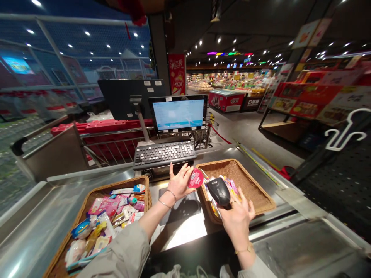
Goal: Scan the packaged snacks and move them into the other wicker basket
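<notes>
My left hand [181, 181] grips a round pink-red tub [196, 178] by its side, with a printed label and barcode turned up toward me. In my right hand [238, 216] is a black barcode scanner [219, 191], its head pointing at the tub a short way off. Beneath the scanner lies a wicker basket [249, 181] with several colourful packets [230, 184] at its left end. Left of my left forearm, another wicker basket [87, 197] is filled with small packaged goods [111, 212]. The scanner's handle is mostly hidden by my right hand.
Beyond my hands stand a black keyboard [165, 152] and a lit monitor [179, 114], with a second screen's dark back [130, 98] beside it. The metal counter [26, 231] runs left and right. A white hanger [344, 133] hangs at right. Shop shelves and a red freezer [226, 100] stand farther back.
</notes>
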A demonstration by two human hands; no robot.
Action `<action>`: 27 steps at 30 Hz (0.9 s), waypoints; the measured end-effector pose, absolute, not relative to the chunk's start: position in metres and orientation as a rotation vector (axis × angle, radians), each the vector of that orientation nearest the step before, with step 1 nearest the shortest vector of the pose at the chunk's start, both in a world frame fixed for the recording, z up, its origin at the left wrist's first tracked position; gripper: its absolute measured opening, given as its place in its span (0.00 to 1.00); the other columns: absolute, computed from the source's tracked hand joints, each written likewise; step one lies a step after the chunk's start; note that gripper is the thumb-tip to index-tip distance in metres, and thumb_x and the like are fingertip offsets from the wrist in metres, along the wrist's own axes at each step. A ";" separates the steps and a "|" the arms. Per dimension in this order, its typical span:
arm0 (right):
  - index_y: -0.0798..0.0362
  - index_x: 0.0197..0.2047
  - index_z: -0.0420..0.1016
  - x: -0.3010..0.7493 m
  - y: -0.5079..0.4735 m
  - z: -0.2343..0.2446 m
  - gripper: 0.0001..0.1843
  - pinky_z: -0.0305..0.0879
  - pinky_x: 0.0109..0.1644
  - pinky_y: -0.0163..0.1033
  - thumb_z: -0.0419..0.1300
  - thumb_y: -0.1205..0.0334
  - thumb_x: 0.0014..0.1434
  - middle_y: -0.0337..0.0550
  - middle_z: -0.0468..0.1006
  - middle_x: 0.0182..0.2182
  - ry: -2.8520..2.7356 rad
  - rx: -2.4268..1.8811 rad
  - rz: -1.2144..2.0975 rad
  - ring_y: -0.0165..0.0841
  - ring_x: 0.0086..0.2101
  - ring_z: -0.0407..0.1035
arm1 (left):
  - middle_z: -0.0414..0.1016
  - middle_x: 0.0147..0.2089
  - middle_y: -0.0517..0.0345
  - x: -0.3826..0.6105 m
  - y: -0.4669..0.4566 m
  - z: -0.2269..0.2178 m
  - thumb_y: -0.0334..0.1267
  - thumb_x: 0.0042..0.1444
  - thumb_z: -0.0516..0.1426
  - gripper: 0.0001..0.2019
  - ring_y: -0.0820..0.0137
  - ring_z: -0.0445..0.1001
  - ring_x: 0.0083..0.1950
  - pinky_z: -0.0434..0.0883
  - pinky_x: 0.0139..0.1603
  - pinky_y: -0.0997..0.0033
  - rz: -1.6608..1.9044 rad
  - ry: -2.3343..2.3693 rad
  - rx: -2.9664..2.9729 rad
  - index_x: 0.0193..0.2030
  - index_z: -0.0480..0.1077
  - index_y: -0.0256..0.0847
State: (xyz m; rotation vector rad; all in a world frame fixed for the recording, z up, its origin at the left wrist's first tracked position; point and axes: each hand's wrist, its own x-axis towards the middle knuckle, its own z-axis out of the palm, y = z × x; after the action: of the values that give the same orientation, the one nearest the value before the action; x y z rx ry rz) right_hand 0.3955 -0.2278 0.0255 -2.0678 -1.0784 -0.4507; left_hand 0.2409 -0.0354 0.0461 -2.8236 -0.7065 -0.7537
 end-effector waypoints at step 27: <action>0.52 0.39 0.79 0.454 -0.263 0.008 0.24 0.41 0.63 0.56 0.56 0.39 0.56 0.51 0.81 0.45 -0.781 -2.131 -0.603 0.47 0.58 0.61 | 0.61 0.68 0.47 0.334 -0.052 0.044 0.44 0.67 0.44 0.28 0.61 0.54 0.72 0.17 0.68 0.39 -0.769 -0.503 -2.891 0.72 0.47 0.40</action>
State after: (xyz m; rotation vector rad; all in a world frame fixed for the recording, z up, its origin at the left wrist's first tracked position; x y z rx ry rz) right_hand 0.4537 -0.2633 0.0079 -2.1308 -0.7815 -0.6027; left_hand 0.3342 -0.0521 0.0436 -2.8914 -0.5027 -0.7692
